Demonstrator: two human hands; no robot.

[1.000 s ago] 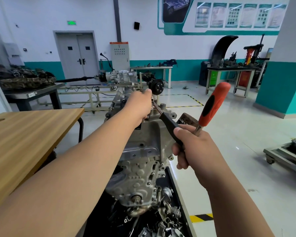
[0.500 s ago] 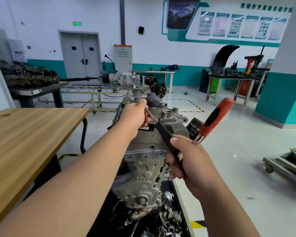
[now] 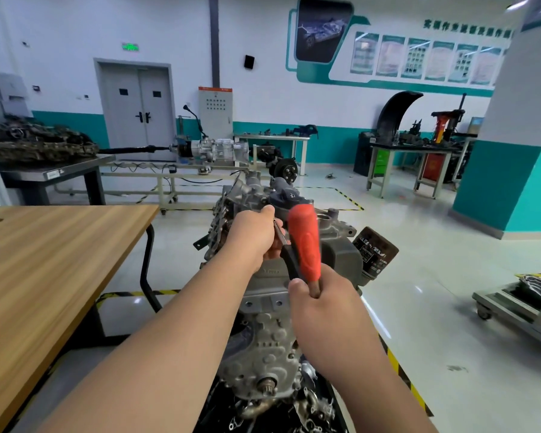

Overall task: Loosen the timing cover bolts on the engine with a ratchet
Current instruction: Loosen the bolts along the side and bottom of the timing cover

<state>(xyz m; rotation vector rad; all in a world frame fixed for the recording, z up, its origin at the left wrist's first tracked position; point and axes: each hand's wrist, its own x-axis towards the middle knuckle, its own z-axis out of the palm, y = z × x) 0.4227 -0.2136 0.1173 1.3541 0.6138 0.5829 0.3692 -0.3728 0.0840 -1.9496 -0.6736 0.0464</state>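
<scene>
1. Right hand (image 3: 325, 307): nearest. Its fist is clamped round the butt of the black-handled ratchet (image 3: 289, 264). The same fist holds a red-handled tool (image 3: 305, 245) that stands toward 12 o'clock.
2. Ratchet: the long axis runs from that fist toward 11 o'clock, and the metal shank enters the left hand.
3. Left hand (image 3: 253, 242): fingers curled round the ratchet's head end, over the upper part of the timing cover (image 3: 269, 335). The bolt is hidden beneath it.
4. Judgement: the bolt lies at 11 o'clock from the right grip, so the left hand, being nearer, steadies while the right sweeps the lever.
5. Oil filter (image 3: 375, 254): 2 o'clock of the right hand.
6. Wooden table (image 3: 60, 245): 9 o'clock.
</scene>
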